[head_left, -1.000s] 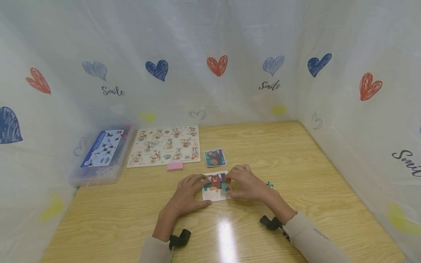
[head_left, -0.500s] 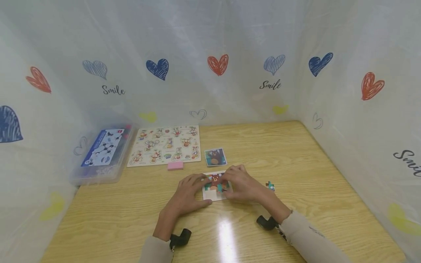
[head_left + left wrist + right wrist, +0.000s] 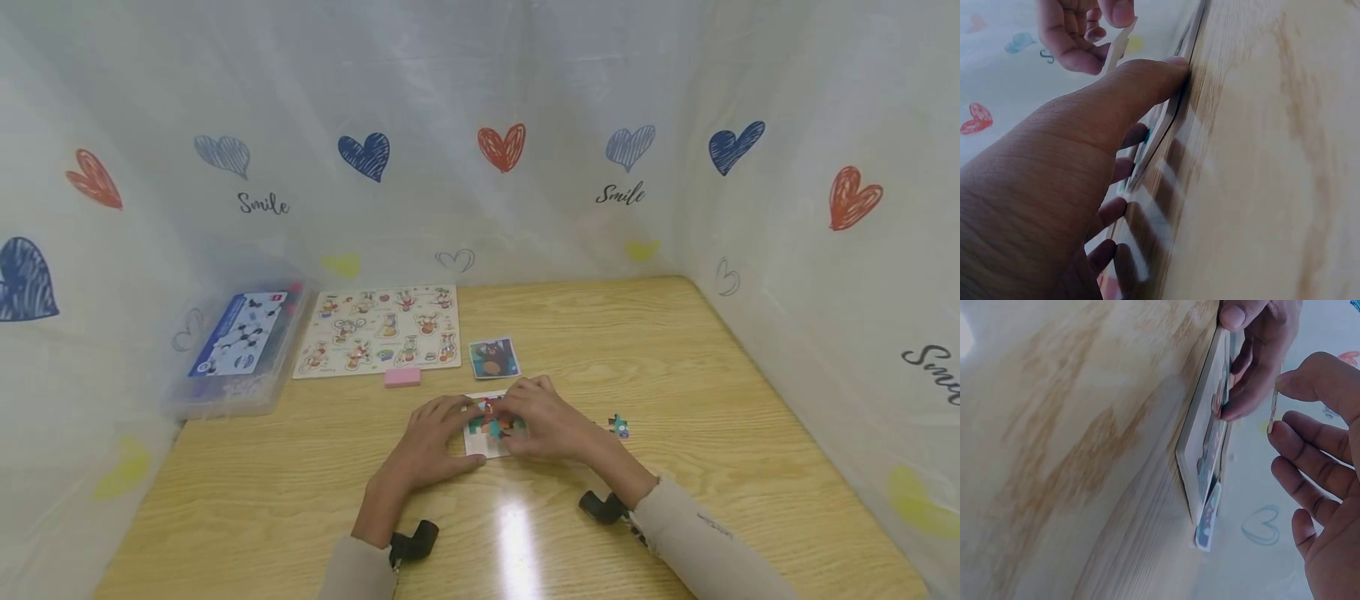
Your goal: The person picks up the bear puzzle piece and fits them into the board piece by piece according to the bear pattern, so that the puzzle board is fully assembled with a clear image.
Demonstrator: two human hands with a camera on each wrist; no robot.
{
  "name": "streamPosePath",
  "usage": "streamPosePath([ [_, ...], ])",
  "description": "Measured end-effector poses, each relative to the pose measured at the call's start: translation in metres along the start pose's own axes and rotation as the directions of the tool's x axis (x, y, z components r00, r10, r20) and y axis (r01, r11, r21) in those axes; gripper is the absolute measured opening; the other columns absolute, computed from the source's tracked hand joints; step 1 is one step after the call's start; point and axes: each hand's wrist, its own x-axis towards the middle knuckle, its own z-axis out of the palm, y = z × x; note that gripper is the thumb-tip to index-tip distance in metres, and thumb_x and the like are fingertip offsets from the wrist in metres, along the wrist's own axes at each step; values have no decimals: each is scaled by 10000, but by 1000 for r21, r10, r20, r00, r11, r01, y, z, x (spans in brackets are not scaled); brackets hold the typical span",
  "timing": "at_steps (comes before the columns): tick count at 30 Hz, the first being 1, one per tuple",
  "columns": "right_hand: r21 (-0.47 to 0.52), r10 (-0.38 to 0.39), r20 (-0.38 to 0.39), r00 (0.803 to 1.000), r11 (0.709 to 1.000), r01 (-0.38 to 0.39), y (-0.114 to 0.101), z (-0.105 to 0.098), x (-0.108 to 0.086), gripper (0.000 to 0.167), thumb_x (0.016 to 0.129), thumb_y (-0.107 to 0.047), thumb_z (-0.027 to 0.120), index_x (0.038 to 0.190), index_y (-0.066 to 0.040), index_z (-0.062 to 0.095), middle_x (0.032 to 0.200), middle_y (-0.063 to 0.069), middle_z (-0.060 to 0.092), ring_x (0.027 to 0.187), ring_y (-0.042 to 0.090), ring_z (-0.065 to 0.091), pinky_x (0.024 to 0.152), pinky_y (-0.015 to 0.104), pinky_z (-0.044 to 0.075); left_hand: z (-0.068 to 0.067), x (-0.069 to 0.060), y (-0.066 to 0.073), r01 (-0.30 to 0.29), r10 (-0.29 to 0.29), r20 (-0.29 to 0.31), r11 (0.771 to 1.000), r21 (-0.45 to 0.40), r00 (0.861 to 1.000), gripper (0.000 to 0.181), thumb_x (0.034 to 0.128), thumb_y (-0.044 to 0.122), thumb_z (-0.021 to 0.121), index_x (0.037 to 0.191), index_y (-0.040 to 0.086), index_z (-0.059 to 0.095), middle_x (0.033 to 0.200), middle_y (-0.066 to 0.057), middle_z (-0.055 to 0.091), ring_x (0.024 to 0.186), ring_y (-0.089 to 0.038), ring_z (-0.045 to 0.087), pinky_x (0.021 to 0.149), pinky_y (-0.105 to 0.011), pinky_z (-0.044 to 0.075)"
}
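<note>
A small wooden puzzle board [image 3: 476, 446] with a bear picture partly laid in lies before me, its front left part bare. My left hand [image 3: 426, 443] holds the board at its left side, thumb [image 3: 1175, 62] against the front edge and a fingertip on the picture. Above the board, my right hand [image 3: 546, 423] pinches a thin puzzle piece [image 3: 1274, 411] between thumb and fingers; the piece appears edge-on in both wrist views, apart from the board. Another loose puzzle piece [image 3: 619, 426], teal and brown, lies right of my right hand. My right fingers hide part of the picture.
Behind the board lies a square bear picture card [image 3: 493, 358]. Further left are a pink block [image 3: 402, 377], a wooden board with animal figures [image 3: 378, 331] and a plastic case [image 3: 238, 350]. A white curtain [image 3: 555, 225] with printed hearts surrounds the wooden table [image 3: 675, 517].
My right hand has shifted left with its piece, from the board's right edge to over its middle. The loose piece on the right shows more fully. My left hand has kept its hold.
</note>
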Motion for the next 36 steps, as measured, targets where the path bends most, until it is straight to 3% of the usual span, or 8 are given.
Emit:
streamPosePath([
  [8, -4, -24, -6, 1000, 1000, 24, -3, 3, 5, 315, 830, -226, 761, 1131, -143, 714, 939, -59, 653, 942, 109, 509, 837, 342, 313, -1, 0, 1, -5, 5, -9, 1000, -1, 1000, 724, 871, 615, 658, 1485, 262, 504, 1504, 17, 434, 1416, -257, 326, 1136, -540, 231],
  [15, -45, -40, 7, 999, 998, 40, -3, 8, 7, 263, 829, -243, 755, 1074, -171, 691, 947, -70, 632, 962, 105, 500, 831, 332, 309, 0, -1, 1, -35, 35, -51, 999, -7, 998, 702, 869, 592, 677, 1465, 251, 528, 1476, -1, 459, 1393, -276, 358, 1109, -578, 266],
  [22, -35, -70, -20, 997, 997, 69, -5, 13, 8, 256, 829, -239, 766, 1067, -171, 695, 945, -71, 634, 972, 109, 511, 824, 332, 309, 0, 0, 1, -16, 16, -14, 1000, -7, 1000, 726, 880, 616, 646, 1501, 279, 478, 1498, 28, 434, 1414, -244, 325, 1132, -548, 237],
  [36, -75, -90, -27, 996, 993, 88, -4, 20, 11, 272, 808, -244, 780, 1054, -165, 697, 1022, -69, 652, 1053, 138, 531, 826, 327, 313, -2, 0, 2, -15, 15, -17, 1000, -12, 1000, 727, 880, 601, 658, 1482, 220, 511, 1497, 2, 442, 1410, -270, 335, 1117, -571, 259],
])
